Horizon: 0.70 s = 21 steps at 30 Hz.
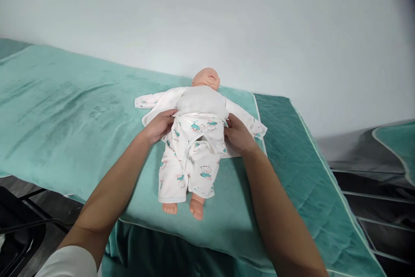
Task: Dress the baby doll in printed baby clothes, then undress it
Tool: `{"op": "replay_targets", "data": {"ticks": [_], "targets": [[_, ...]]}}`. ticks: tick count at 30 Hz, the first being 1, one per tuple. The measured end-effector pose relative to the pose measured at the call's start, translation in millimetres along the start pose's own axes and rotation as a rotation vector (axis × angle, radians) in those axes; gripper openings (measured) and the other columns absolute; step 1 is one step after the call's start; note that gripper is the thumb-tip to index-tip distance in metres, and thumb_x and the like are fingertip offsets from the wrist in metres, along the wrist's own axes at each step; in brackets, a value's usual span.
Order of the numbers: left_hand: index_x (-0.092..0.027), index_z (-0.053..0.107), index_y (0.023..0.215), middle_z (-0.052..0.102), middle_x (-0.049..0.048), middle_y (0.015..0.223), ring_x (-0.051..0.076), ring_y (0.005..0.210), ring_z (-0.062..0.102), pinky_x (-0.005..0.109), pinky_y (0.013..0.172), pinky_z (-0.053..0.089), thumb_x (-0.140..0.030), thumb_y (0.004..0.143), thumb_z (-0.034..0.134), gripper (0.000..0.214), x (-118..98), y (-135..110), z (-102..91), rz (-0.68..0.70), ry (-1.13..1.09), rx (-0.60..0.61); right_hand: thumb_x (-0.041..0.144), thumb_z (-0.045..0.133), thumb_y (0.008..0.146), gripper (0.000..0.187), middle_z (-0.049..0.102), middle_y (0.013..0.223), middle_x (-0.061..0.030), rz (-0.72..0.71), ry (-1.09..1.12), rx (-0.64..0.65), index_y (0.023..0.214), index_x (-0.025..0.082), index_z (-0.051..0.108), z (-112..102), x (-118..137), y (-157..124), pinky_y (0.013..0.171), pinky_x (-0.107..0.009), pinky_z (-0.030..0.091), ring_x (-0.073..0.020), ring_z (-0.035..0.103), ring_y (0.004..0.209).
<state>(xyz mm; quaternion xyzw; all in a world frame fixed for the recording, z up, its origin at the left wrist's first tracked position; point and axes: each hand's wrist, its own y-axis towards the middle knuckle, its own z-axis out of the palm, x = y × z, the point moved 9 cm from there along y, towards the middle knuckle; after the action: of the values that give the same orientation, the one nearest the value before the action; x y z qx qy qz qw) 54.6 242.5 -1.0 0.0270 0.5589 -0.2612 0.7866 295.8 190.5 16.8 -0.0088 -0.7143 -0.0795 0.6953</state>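
A baby doll [206,79] lies on its back, head toward the wall, feet toward me. It wears printed white pants [194,156] and a white long-sleeved top [202,99] whose sleeves spread out to both sides. My left hand [161,125] is closed on the pants' waistband at the doll's side, fingertips at the edge of the cloth. On the opposite side, my right hand [238,133] grips the waistband too, its fingertips partly hidden by the fabric. Both bare feet of the doll stick out below the pant legs.
A light green blanket [81,117] covers the bed, with a darker quilted cover [292,173] showing at the right. The white wall [207,17] stands directly behind. A black chair [19,229] is at lower left, and a dark slatted rack [379,212] at right.
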Motion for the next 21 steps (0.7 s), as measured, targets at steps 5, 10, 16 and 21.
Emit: {"op": "replay_targets", "data": {"ticks": [5,10,16,21], "targets": [[-0.017,0.074,0.106,0.079,0.006,0.093,0.021,0.088,0.074,0.036,0.087,0.059,-0.01,0.069,0.073,0.037,-2.8,-0.3,6.1,0.037,-0.011,0.063,0.023,0.078,0.065,0.044,0.078,0.106,-0.0028,0.059,0.162,0.053,0.108,0.025,0.068,8.7,-4.5,-0.7,0.076,-0.039,0.06,-0.026,0.073,0.095],[-0.017,0.073,0.107,0.079,0.0067,0.102,0.023,0.1,0.074,0.037,0.093,0.058,-0.012,0.068,0.076,0.04,-3.4,2.3,5.3,0.075,-0.033,0.077,0.027,0.082,0.066,0.041,0.078,0.1,-0.0021,0.037,0.201,0.035,0.105,0.026,0.07,5.6,-5.0,-0.7,0.083,-0.043,0.061,-0.0245,0.073,0.09],[-0.017,0.073,0.11,0.079,0.0057,0.101,0.023,0.098,0.073,0.034,0.086,0.057,-0.026,0.072,0.079,0.04,-12.0,-3.1,5.1,0.18,0.071,0.018,0.036,0.084,0.069,0.035,0.076,0.091,-0.0013,0.058,0.162,0.041,0.099,0.026,0.069,-4.5,-12.1,0.8,0.08,-0.042,0.061,-0.0225,0.073,0.085],[-0.017,0.074,0.111,0.079,0.0056,0.102,0.025,0.1,0.072,0.036,0.088,0.056,-0.027,0.07,0.078,0.042,-15.6,-7.8,12.7,0.209,0.106,0.045,0.04,0.084,0.072,0.034,0.077,0.097,-0.0017,-0.001,0.13,0.016,0.097,0.027,0.065,-3.6,-11.4,2.0,0.08,-0.043,0.062,-0.0244,0.073,0.092]]}}
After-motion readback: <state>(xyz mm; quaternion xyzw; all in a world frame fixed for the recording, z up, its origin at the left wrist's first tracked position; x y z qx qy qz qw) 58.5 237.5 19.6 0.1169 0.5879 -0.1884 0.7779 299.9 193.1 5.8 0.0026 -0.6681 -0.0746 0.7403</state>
